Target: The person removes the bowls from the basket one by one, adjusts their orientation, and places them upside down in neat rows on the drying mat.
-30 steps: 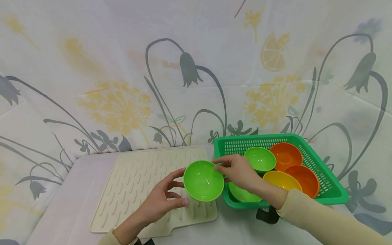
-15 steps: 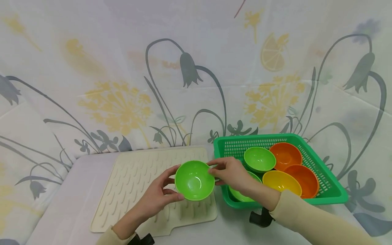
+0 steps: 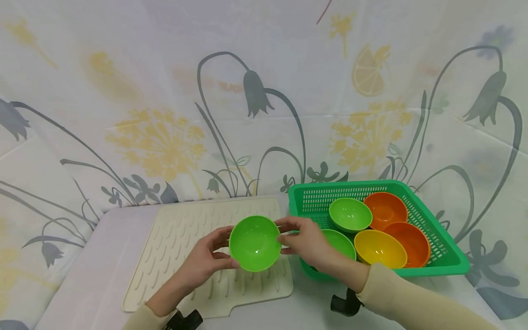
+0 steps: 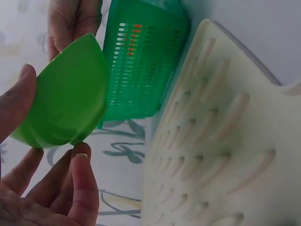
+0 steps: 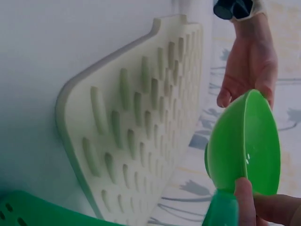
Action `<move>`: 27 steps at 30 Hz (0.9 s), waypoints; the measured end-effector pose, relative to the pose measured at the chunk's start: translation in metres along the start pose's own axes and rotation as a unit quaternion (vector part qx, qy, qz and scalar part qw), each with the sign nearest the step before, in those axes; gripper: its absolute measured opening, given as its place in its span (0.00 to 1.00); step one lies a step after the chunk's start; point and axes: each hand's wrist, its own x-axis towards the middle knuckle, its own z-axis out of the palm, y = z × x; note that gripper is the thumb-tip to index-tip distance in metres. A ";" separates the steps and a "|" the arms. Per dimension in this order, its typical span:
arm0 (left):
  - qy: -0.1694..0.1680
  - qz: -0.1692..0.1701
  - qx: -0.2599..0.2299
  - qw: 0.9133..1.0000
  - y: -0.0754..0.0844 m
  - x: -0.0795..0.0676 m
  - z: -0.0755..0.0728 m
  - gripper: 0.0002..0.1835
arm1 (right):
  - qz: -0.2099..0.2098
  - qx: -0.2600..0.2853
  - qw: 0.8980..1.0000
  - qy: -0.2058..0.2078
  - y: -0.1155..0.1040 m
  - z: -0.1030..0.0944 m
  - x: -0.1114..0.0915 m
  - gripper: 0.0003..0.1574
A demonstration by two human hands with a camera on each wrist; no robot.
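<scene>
A light green bowl (image 3: 255, 243) is held between both hands above the cream drying mat (image 3: 177, 256), its inside facing the head camera. My left hand (image 3: 204, 263) grips its left side; in the left wrist view the thumb lies on one side of the bowl (image 4: 70, 94) and fingertips (image 4: 81, 153) touch its underside. My right hand (image 3: 307, 243) pinches the right rim, thumb on the inside. The right wrist view has the bowl (image 5: 230, 141) tilted on its side, its foot ring toward the mat (image 5: 141, 113).
At right stands a green plastic basket (image 3: 447, 247) holding two more green bowls, such as one green bowl (image 3: 350, 214), a yellow bowl (image 3: 380, 249), and two orange bowls, one an orange bowl (image 3: 385, 210). A patterned curtain (image 3: 264, 137) hangs behind the table.
Both hands and the green bowl have shifted left, away from the basket and farther over the mat. My left thumb, apart from the bowl at first, now meets it.
</scene>
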 end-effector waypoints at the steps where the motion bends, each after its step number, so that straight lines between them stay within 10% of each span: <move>1: 0.000 -0.008 -0.007 1.000 -0.001 0.000 -0.001 0.42 | -0.003 0.004 1.000 0.000 0.002 0.001 0.000 0.23; 12: -0.003 -0.038 -0.048 0.998 -0.008 0.003 -0.005 0.43 | -0.021 0.040 0.999 -0.005 0.015 0.002 0.001 0.19; 27: 0.018 0.032 -0.032 0.999 -0.004 -0.004 -0.012 0.39 | -0.048 -0.027 0.998 -0.032 0.014 0.001 -0.001 0.21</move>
